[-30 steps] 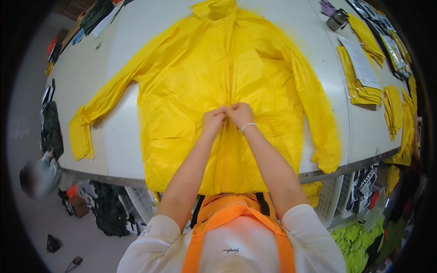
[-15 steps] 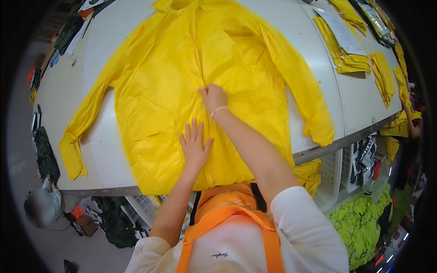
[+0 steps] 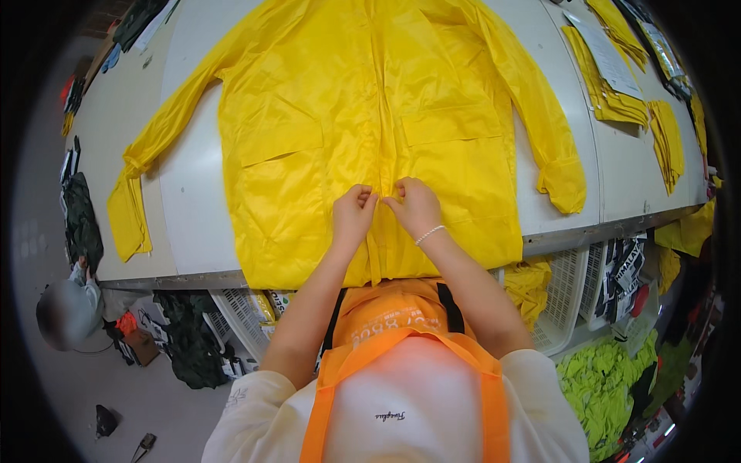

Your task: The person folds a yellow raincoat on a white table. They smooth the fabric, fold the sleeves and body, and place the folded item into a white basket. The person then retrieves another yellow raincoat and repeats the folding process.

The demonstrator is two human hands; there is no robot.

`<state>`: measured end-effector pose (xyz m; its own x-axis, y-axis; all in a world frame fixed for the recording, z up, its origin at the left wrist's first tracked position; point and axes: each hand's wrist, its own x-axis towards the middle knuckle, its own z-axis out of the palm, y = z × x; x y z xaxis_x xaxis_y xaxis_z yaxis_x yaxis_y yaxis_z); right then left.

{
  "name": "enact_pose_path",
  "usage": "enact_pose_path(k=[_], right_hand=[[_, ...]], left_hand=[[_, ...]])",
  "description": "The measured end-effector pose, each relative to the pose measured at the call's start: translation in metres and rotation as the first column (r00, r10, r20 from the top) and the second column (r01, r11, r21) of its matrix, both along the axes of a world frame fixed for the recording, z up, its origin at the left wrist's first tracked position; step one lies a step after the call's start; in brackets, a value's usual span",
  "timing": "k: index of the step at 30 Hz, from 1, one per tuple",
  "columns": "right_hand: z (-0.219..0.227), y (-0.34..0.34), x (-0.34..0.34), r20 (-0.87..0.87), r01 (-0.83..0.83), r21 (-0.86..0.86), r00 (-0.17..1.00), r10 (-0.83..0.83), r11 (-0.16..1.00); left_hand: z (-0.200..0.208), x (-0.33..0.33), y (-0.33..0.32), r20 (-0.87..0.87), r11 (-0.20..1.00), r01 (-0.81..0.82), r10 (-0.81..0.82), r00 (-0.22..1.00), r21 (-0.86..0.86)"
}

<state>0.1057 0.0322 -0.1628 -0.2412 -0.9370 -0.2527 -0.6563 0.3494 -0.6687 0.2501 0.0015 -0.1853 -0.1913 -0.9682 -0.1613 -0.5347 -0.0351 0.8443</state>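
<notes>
A yellow rain jacket (image 3: pixel 285 185) lies spread out, front up, on a pale table, its sleeves out to both sides and its collar end cut off at the top. Two flap pockets show, one on each half. Low on the front opening, my left hand (image 3: pixel 355 210) pinches the jacket's edge at the left of the centre strip. Facing it, my right hand (image 3: pixel 414 207), with a beaded bracelet on the wrist, pinches the edge from the right. The fingertips of both hands nearly meet. The jacket's hem hangs at the table's front edge by my orange apron (image 3: pixel 394 309).
Folded yellow garments (image 3: pixel 610 96) with a paper sheet (image 3: pixel 606 54) lie at the table's right. Under the table stand white baskets (image 3: pixel 563 297); lime-green garments (image 3: pixel 606 378) are heaped at the lower right. Another person (image 3: pixel 73 309) is low at the left, near dark garments (image 3: pixel 81 220).
My left hand has gone from lying flat to pinching. My right hand has come down the front opening beside it. The jacket looks flatter, its pocket flaps now plain; the view has shifted.
</notes>
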Motion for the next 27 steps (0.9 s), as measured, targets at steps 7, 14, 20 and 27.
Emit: enact_pose_path(k=[7,14,20,27], right_hand=[[-0.025,-0.003,0.008,0.204,0.204,-0.019,0.959,-0.196,0.979],[-0.033,-0.001,0.012,0.309,0.304,-0.051,0.911,-0.274,0.951],[-0.039,0.003,0.017,0.399,0.412,-0.064,0.846,-0.355,0.909],[-0.043,-0.006,-0.001,0.473,0.245,-0.007,0.855,-0.213,0.970]], left_hand=[[0.001,-0.012,0.003,0.020,0.997,-0.059,0.058,0.998,0.045],[-0.017,-0.016,0.010,-0.138,0.989,-0.104,0.118,0.983,0.104],[-0.015,-0.020,0.012,-0.202,0.973,-0.136,0.173,0.964,0.185],[-0.021,-0.016,0.009,-0.171,0.982,-0.093,0.122,0.978,0.166]])
